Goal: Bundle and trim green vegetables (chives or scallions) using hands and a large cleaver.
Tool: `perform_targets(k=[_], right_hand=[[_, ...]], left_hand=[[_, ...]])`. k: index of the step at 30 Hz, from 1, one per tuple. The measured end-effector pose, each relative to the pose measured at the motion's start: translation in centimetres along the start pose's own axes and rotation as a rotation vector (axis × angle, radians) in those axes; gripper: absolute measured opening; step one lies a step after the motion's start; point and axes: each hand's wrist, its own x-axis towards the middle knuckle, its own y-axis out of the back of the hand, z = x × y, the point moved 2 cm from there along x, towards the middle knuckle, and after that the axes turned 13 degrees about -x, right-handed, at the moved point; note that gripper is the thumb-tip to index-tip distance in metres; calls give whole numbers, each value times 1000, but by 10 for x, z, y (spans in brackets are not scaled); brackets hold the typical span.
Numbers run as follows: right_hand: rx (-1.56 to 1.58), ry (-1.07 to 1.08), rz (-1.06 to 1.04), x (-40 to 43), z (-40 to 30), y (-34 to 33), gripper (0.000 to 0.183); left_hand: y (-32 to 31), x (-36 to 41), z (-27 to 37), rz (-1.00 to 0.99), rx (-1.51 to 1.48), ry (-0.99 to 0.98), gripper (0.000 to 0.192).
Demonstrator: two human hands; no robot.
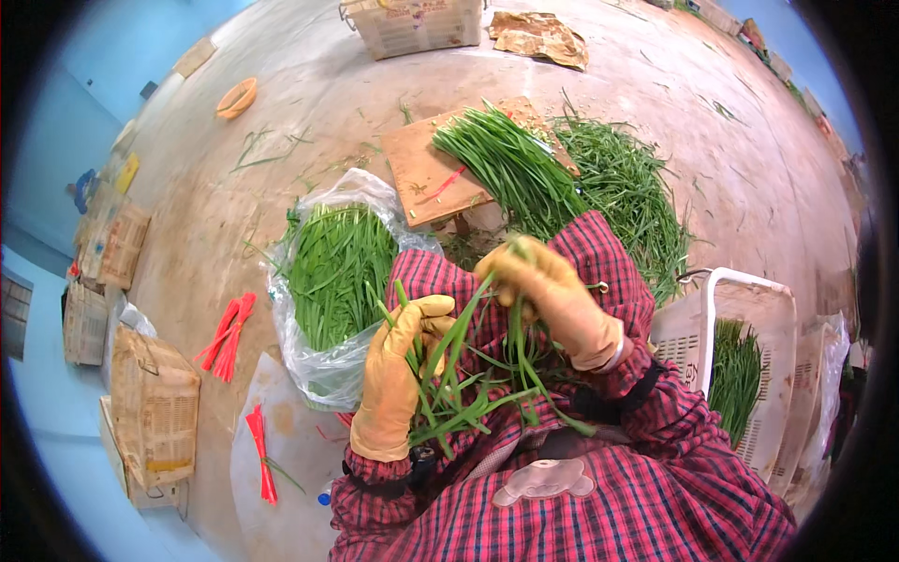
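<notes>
Yellow rubber gloves cover both hands above the lap. My left hand [400, 365] is closed around a few green stalks, likely garlic chives [456, 337], whose leaves hang over the checked apron. My right hand [548, 295], slightly blurred, grips more green stalks [518, 344] that dangle below it. Just beyond the knees, a thick bundle of chives [509, 165] lies on a wooden board [428, 165], with a red tie strip [444, 184] beside it. An open clear plastic bag [284, 309] packed with chives [337, 274] sits left of the knees.
Loose green leaves [632, 190] are heaped right of the board. A white plastic crate [709, 337] holding greens stands at the right. Red tie strips [228, 337] lie on the floor at left, near stained crates [154, 407]. Another crate [418, 28] and crumpled brown paper [539, 38] are farther ahead.
</notes>
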Motion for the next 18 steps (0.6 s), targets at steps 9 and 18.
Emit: perform_targets(k=[9, 18], right_hand=[[593, 268, -72, 6, -8, 57, 37], [246, 29, -179, -8, -7, -2, 21]], left_hand=[[7, 20, 10, -142, -541, -2, 65], [-28, 23, -13, -147, -345, 47, 61]])
